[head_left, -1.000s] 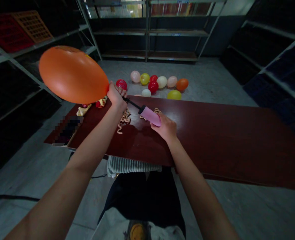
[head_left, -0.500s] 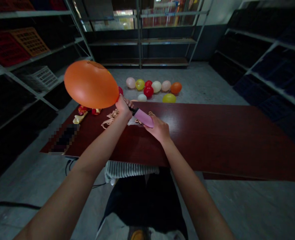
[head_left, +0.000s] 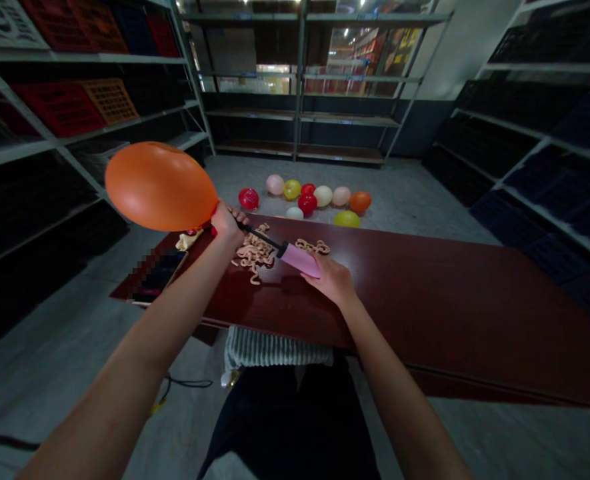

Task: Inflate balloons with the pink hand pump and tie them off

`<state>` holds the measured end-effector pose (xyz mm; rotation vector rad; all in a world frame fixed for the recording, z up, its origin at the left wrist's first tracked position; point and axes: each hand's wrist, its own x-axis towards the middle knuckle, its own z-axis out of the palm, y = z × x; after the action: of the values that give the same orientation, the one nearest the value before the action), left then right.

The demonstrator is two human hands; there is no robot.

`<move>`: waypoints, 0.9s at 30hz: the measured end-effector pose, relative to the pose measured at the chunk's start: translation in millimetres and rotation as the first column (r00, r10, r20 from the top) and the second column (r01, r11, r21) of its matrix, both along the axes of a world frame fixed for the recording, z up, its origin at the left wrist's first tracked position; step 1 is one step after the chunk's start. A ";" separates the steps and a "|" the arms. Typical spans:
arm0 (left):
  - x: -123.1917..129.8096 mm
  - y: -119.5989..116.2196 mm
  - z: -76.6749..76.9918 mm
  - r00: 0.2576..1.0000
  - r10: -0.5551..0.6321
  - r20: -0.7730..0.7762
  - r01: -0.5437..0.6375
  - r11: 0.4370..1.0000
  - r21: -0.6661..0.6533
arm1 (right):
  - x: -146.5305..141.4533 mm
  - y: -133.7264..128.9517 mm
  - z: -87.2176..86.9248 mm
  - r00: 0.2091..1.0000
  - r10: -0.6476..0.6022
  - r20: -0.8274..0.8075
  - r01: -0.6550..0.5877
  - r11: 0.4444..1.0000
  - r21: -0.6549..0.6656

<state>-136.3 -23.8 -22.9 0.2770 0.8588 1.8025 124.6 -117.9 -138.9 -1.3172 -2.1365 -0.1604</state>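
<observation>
A large inflated orange balloon [head_left: 159, 187] is at the left, its neck pinched in my left hand [head_left: 227, 223]. That hand is closed round the neck and the pump's front end. From there a thin black rod [head_left: 262, 236] runs to the pink barrel of a hand pump [head_left: 301, 259]. My right hand [head_left: 332, 279] is wrapped round the barrel's rear end, over the dark red table. Beige curled balloons [head_left: 255, 252] lie in a pile below the rod, with a smaller group [head_left: 313, 246] behind the barrel.
Several inflated balloons [head_left: 323, 195] rest on the floor beyond the table [head_left: 425, 287]. A dark flat object [head_left: 162, 272] and a cream uninflated balloon [head_left: 189, 241] lie at the table's left end. Shelves with crates [head_left: 109, 100] stand at left; more shelving is behind and right.
My hands are farther apart, and a longer stretch of black rod shows between my left hand and the pink barrel. The view has tilted up, showing more of the shelves.
</observation>
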 end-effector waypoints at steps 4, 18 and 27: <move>-24.8 1.0 14.7 0.996 0.089 0.000 -0.089 0.996 -0.020 | -3.3 -3.1 5.6 1.000 0.013 -0.008 -0.013 1.000 -0.008; 62.4 8.5 22.9 0.994 0.077 -0.078 -0.068 0.991 0.119 | 10.6 5.7 -2.8 0.977 -0.114 -0.179 0.113 0.993 -0.014; 129.5 -4.2 -16.7 0.994 -0.031 -0.110 0.037 0.998 0.054 | 11.6 7.9 0.8 0.955 -0.121 -0.270 0.097 0.990 -0.098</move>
<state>-6.8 -28.0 -39.6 0.4264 0.8756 1.7949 136.2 -110.0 -138.1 -1.4167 -1.8541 0.0664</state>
